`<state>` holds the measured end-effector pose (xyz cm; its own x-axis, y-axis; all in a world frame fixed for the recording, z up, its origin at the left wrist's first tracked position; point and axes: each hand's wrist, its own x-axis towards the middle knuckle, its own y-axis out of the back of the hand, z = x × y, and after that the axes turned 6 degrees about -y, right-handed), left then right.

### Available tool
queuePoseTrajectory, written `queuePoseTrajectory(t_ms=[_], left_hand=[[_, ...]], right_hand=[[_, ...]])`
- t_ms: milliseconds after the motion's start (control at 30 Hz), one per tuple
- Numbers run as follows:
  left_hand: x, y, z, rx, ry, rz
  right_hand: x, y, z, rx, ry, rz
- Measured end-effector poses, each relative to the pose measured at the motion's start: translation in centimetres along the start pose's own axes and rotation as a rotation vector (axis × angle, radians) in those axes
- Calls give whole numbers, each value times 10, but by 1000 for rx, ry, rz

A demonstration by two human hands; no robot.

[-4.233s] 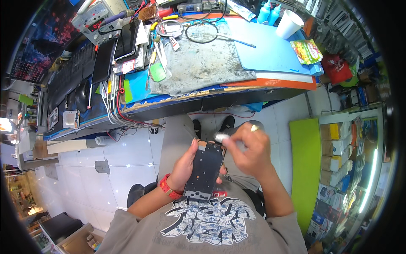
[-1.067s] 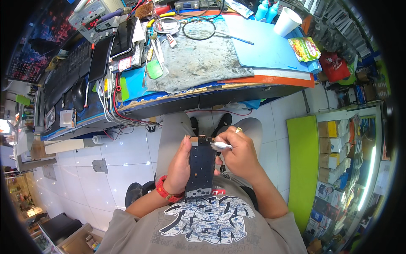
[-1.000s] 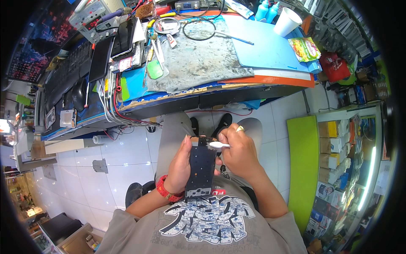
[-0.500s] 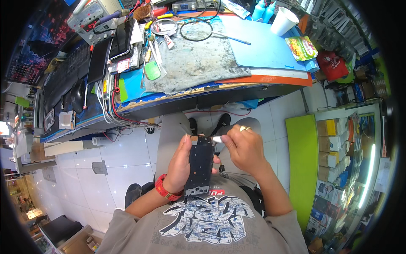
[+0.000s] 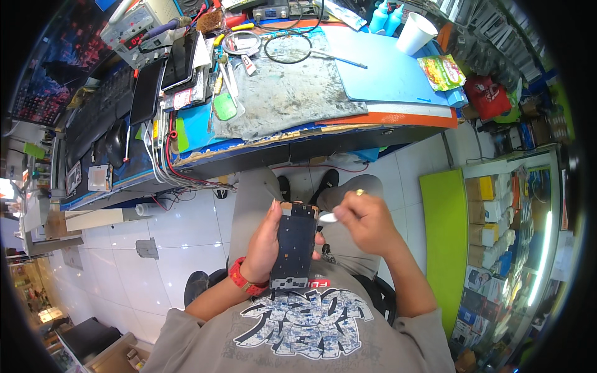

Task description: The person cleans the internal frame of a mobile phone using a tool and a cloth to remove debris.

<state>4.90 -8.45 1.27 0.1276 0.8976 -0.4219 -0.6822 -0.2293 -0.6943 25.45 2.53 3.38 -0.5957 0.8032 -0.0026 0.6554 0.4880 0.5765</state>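
Note:
My left hand (image 5: 263,245) grips an opened phone (image 5: 293,250) at lap height, thumb along its left edge and fingertips showing past its right edge. The phone is a dark slab with small metal spots, a copper-coloured patch near the top and a grey part at the bottom. My right hand (image 5: 365,224) pinches a small white flat piece (image 5: 328,217), rounded in outline, close to the phone's upper right edge. Whether the white piece touches the phone, I cannot tell. Its exact kind is unclear.
Ahead stands a cluttered workbench with a stained grey mat (image 5: 292,87), a blue sheet (image 5: 379,68), a white cup (image 5: 416,33) and a power supply (image 5: 134,37). Cables (image 5: 171,161) hang off its front edge. A glass display case (image 5: 497,248) with a green side stands at right.
My right hand has moved slightly right and down, taking the white piece from the phone's top right corner to beside its upper right edge. My left hand still holds the phone.

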Motion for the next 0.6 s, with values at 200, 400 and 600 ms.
queuePoseTrajectory(t_ms=[200,400,600], left_hand=[[0,-5,3,-54,39,-18],[5,3,4,-222,34,-110],[10,11,1,-326,104,-103]], right_hand=[[10,-1,4,-31,61,47],[10,-1,-1,-40,125,39],[16,-3,-12,-277,141,200]])
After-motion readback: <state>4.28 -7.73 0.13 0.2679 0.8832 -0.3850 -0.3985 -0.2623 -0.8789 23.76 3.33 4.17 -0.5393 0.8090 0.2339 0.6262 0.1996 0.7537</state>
